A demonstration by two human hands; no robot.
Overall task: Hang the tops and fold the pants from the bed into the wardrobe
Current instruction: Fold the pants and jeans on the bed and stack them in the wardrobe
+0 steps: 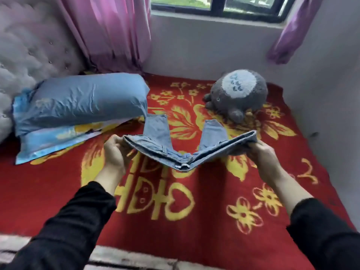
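Note:
A pair of light blue jeans point(155, 133) hangs above the bed, held by the waistband. The waistband sags into a V between my hands, and both legs trail away across the red blanket point(204, 221). My left hand point(115, 152) grips the left end of the waistband. My right hand point(265, 152) grips the right end. The leg ends lie flat on the blanket toward the pillow and the plush toy. No tops and no wardrobe are in view.
A blue pillow point(81, 102) lies at the left against a white tufted headboard point(25, 55). A grey plush toy point(237, 94) sits at the back right. Pink curtains point(109, 32) and a window point(218, 4) are behind the bed; a wall runs along the right.

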